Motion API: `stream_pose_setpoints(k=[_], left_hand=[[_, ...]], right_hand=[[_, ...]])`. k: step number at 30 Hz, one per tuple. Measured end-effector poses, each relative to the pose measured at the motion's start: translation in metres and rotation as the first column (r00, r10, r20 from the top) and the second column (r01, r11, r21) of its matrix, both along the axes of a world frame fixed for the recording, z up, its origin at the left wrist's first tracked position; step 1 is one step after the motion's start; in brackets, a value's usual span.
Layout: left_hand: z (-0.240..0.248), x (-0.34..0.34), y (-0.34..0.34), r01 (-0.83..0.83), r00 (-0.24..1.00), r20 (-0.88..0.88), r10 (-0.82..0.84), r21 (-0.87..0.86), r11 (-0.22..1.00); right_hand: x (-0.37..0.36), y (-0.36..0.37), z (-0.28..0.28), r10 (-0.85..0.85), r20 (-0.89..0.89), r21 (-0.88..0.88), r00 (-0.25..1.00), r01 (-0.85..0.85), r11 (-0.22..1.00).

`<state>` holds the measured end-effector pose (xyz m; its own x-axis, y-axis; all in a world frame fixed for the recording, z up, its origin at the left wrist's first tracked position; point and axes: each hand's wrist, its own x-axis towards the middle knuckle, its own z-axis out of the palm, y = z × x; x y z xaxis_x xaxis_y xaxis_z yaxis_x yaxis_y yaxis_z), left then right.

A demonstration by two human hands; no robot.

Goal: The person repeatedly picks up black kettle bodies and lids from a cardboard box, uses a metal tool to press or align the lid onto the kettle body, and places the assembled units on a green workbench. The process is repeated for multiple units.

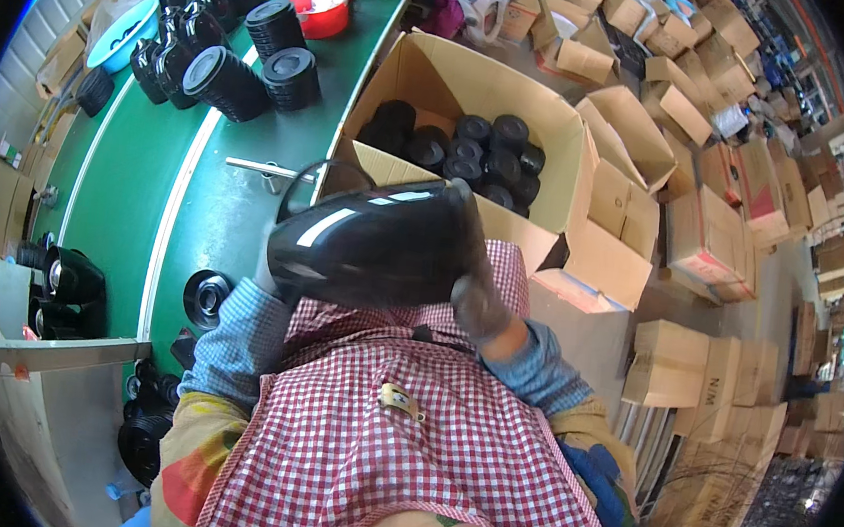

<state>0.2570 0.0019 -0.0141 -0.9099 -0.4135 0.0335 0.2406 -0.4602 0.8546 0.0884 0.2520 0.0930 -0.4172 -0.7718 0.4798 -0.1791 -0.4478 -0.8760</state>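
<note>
In front of my chest lies a glossy black jug [373, 244], held on its side, with a thin handle loop at its left end. My left hand [267, 268] grips that left end, its fingers mostly hidden behind the jug. At the right end my right hand [478, 294], in a dark grey glove, is wrapped around the jug's edge, slightly blurred. Just beyond the jug stands an open cardboard box [448, 75] with several round black pieces [467, 152] inside. Near my left forearm a round black lid-like part [206, 299] rests on the green worktable [117, 197].
Stacks of black ribbed lids [225, 84] and several black jugs [174, 61] stand at the table's far end, near a red basin [321, 12] and a light-blue basin [124, 34]. More cardboard boxes [710, 244] crowd the floor to the right. A white partition [57, 422] stands at lower left.
</note>
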Motion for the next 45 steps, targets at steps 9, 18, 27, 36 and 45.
stream_pose_setpoints(k=[9,18,27,36,45], left_hand=[[-0.008,-0.021,0.01,0.153,0.988,-0.016,-0.152,0.036,0.988],[0.048,-0.018,0.032,0.0,0.984,0.178,0.027,-0.149,0.989],[0.022,-0.015,0.047,-0.227,0.943,0.087,0.322,-0.538,0.812],[-0.009,0.027,0.083,0.553,0.763,0.456,-0.457,-0.095,0.828],[0.017,0.002,-0.14,0.471,0.577,0.146,0.804,-0.863,-0.182]], right_hand=[[-0.025,-0.002,-0.004,-0.08,-0.389,-0.061,0.918,0.062,0.996],[-0.024,0.014,-0.043,-0.142,0.484,0.157,0.863,0.074,0.985],[-0.038,0.025,-0.009,-0.202,0.262,0.26,0.944,0.132,0.956],[-0.065,0.017,-0.031,0.258,-0.329,0.201,0.908,-0.2,0.959],[-0.05,0.022,-0.091,0.118,0.046,0.333,0.992,-0.126,0.934]])
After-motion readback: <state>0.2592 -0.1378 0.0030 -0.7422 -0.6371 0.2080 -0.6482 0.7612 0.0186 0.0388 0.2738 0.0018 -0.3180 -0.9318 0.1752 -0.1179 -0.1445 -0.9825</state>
